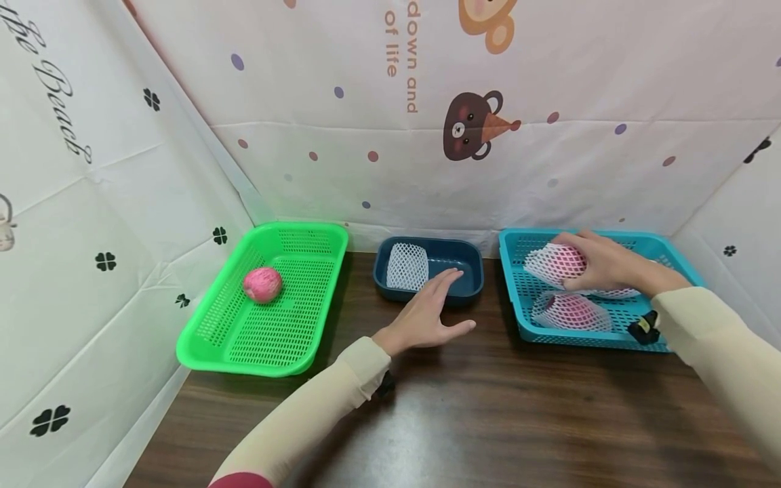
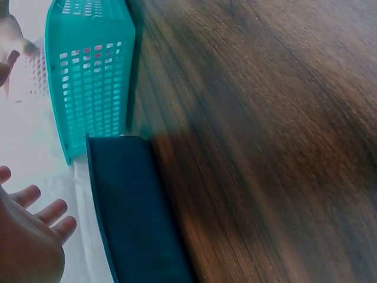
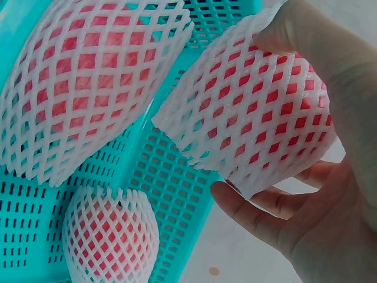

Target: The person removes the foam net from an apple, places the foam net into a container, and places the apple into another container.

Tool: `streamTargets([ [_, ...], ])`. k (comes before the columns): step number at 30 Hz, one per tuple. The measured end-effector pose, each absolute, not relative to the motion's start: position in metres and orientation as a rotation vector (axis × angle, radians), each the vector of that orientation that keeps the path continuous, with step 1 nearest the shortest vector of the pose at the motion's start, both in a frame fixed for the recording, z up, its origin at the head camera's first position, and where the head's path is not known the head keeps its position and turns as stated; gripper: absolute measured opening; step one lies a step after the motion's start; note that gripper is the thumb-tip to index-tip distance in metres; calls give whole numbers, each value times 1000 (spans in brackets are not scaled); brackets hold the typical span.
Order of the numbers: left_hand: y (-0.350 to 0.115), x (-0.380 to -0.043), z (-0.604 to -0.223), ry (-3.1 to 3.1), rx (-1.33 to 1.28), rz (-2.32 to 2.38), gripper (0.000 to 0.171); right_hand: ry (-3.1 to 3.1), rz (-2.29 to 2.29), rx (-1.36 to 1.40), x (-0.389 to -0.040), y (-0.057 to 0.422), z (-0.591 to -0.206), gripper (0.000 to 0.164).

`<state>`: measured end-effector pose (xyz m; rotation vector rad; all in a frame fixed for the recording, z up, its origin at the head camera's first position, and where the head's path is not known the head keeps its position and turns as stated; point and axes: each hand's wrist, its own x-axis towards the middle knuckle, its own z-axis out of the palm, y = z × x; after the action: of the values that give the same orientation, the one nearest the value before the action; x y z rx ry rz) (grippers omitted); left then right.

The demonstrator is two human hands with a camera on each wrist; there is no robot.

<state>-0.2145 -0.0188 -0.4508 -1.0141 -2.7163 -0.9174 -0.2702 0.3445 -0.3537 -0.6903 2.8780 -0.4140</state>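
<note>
Far left: green basket (image 1: 262,369), one bare pink fruit (image 1: 262,285) lying in it, toward its left side. Middle: dark blue tray (image 1: 470,266), white foam net (image 1: 407,266) in its left part. Left hand (image 1: 427,318) at the tray's front, fingers extended, thumb spread wide, holding nothing; fingertips overlap the tray in head view. Right: blue basket (image 1: 567,337). Right hand (image 1: 601,261) grips a netted fruit (image 1: 564,261) over the basket's left half, thumb on one side, fingers on the other. Second netted fruit (image 1: 573,313) lies in front of it, another (image 1: 619,293) partly hidden under the right hand. Brown surface (image 1: 476,420) below.
</note>
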Motion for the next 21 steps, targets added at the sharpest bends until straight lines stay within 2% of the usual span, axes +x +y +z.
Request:
streamTargets([
  [21,-56,-202,-460,-2697,-790,-956,84,2890,-397,-806,-260,333,-348,79],
])
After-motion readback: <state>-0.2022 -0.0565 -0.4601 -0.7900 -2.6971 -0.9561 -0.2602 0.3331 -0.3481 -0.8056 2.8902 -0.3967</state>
